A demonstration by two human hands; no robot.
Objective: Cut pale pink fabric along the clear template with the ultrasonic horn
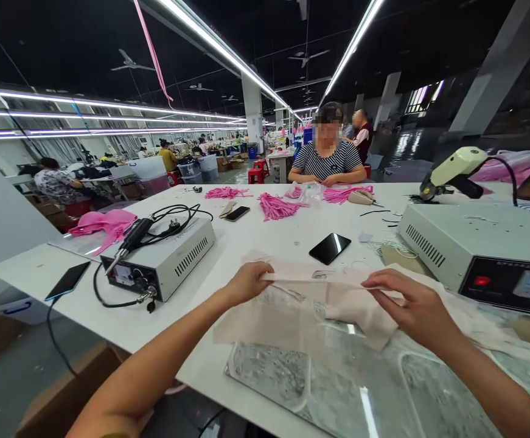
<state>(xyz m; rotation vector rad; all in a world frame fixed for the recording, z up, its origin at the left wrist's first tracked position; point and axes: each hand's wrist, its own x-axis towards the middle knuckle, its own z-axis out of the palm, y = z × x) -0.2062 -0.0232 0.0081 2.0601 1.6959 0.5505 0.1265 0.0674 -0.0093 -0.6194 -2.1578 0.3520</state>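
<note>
Pale pink fabric [342, 283] | stretched edge runs left to right, nearly level | left hand [249, 281] and right hand [414, 305] each pinching it

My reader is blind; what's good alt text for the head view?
The left hand and right hand hold pale fabric over a white table. Beyond lie a phone and pink strips, flanked by a left machine and right machine; a person in stripes is opposite.

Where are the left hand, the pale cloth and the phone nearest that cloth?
Left hand [249, 281]: head view, back of hand.
Pale cloth [344, 297]: head view, its middle.
Phone [327, 249]: head view, dark upper face.
</note>
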